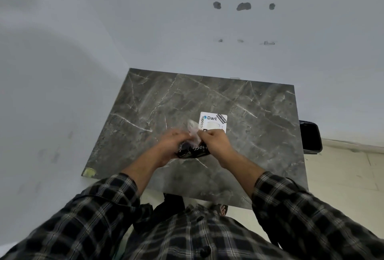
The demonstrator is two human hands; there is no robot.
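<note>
Black pouch [192, 151] gripped in the left hand [171, 146], right hand [215, 142] pinching the clear wrapper [193, 129]. I'd peel slowly toward 12 o'clock, keeping off the sticker sheet [213, 120] at 1 o'clock.

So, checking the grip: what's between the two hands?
In the head view, a crumpled piece of clear plastic lies between them: the right hand pinches it, and the left hand seems to hold the black pouch beneath.

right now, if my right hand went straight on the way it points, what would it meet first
Most likely the white Dart sticker sheet: the right hand, pinching a pale plastic scrap above the black pouch that the left hand holds, points straight at it. Its height over the sheet is unclear.
</note>
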